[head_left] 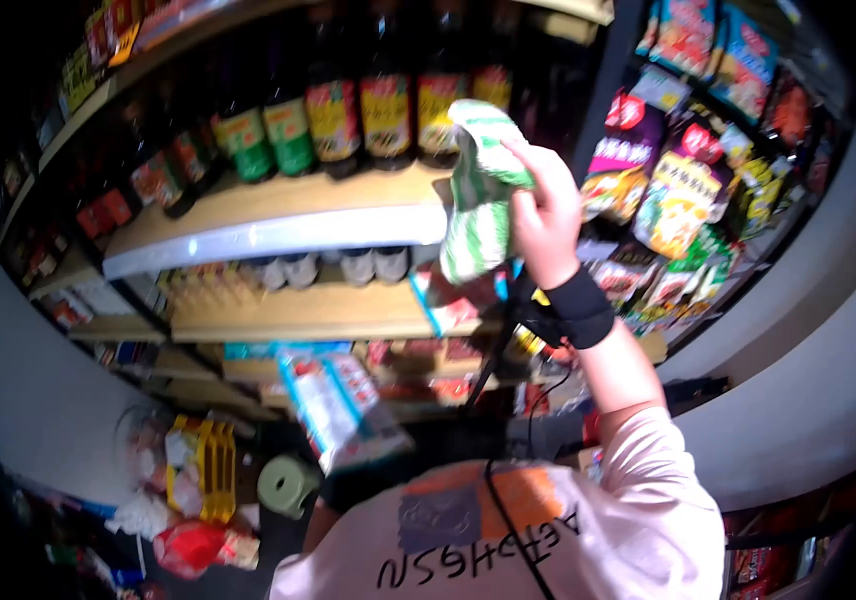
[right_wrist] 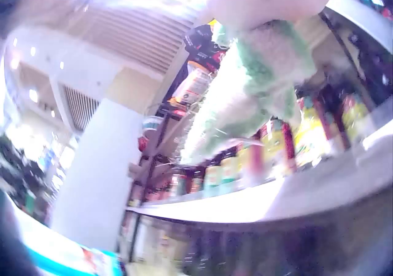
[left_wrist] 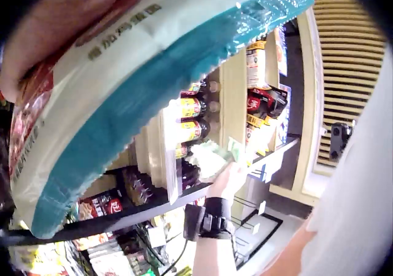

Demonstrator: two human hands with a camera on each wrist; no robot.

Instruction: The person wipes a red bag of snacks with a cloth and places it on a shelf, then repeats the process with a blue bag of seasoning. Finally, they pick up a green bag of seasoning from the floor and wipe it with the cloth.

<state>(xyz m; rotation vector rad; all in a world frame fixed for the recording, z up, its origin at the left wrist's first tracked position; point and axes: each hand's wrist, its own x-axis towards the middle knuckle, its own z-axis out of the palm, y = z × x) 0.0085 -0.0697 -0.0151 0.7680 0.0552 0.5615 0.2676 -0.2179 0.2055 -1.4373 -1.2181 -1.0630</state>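
Observation:
My right hand (head_left: 548,205) grips a green and white striped cloth (head_left: 483,215), raised in front of the shelf with the cloth hanging down from the fingers. In the right wrist view the cloth (right_wrist: 255,79) hangs before a row of bottles. My left hand (left_wrist: 58,27) holds a white plastic food packet (left_wrist: 132,48) with teal edges, which fills the upper left of the left wrist view. The head view shows that packet (head_left: 333,400) low in front of the lower shelves, with the left hand hidden there.
Dark sauce bottles (head_left: 385,115) line the upper wooden shelf (head_left: 348,195). A similar teal-edged packet (head_left: 458,300) lies on the shelf below, near upturned glasses (head_left: 358,265). Snack bags (head_left: 683,205) hang at right. A green stool (head_left: 288,485) and a yellow basket (head_left: 216,465) stand on the floor.

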